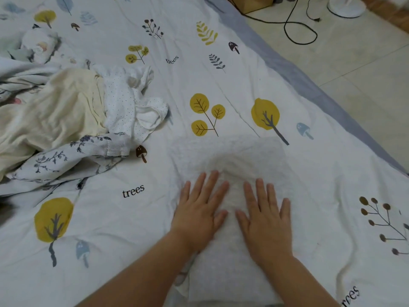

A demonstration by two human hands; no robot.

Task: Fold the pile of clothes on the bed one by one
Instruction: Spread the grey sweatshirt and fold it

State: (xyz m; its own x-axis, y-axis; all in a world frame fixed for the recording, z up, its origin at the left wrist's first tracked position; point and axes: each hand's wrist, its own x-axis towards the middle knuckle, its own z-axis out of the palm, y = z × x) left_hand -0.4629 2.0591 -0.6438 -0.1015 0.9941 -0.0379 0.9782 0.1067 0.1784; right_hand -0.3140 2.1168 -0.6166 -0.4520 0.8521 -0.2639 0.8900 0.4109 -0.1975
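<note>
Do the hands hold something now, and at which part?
Nothing is held. The left hand and right hand lie flat with straight fingers on the middle of the white cloth.

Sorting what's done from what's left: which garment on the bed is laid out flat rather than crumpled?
The white garment under both flat hands, left hand and right hand. The cream, dotted and floral pieces lie crumpled in the pile.

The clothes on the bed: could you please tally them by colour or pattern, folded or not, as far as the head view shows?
White, flat under both hands, left hand and right hand: 1, the white garment
Cream: 1, the cream garment
White with dots: 1, the dotted garment
Pale with blue floral print: 1, the floral garment
Total: 4 clearly told apart; the blurred heap farther left cannot be counted.
</note>
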